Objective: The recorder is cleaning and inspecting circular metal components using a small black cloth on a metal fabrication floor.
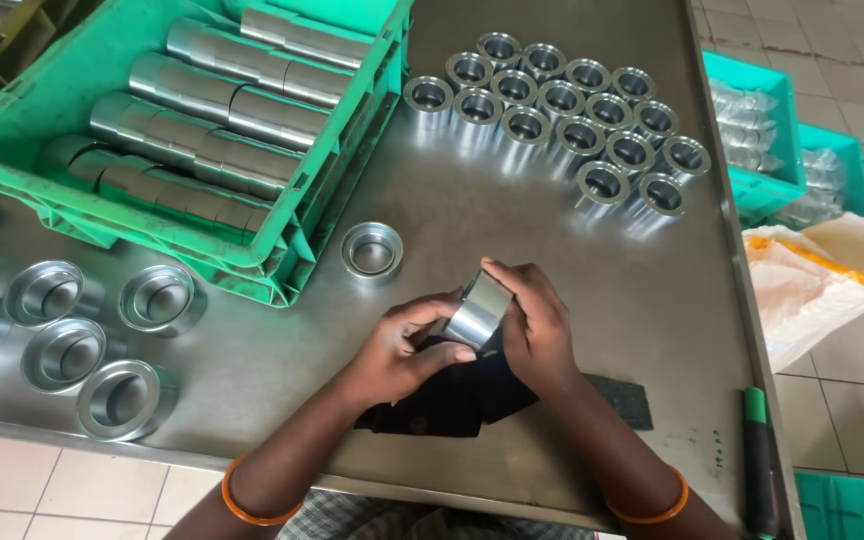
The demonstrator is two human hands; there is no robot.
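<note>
Over the black cloth [452,400], both hands' fingers [442,352] grip 1 metal sleeve [479,311].

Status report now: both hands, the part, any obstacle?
Left hand and right hand both grip one metal sleeve. Black cloth beneath. Nothing blocks.

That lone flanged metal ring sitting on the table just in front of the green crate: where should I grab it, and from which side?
Probably from straight above. The flanged metal ring lies flat on the steel table with its bore facing up, so one finger inside the bore and one on the raised wall should pinch it. The wide flange sits low against the table, leaving little edge to catch. Approach from the right; the green crate crowds its left.
</note>
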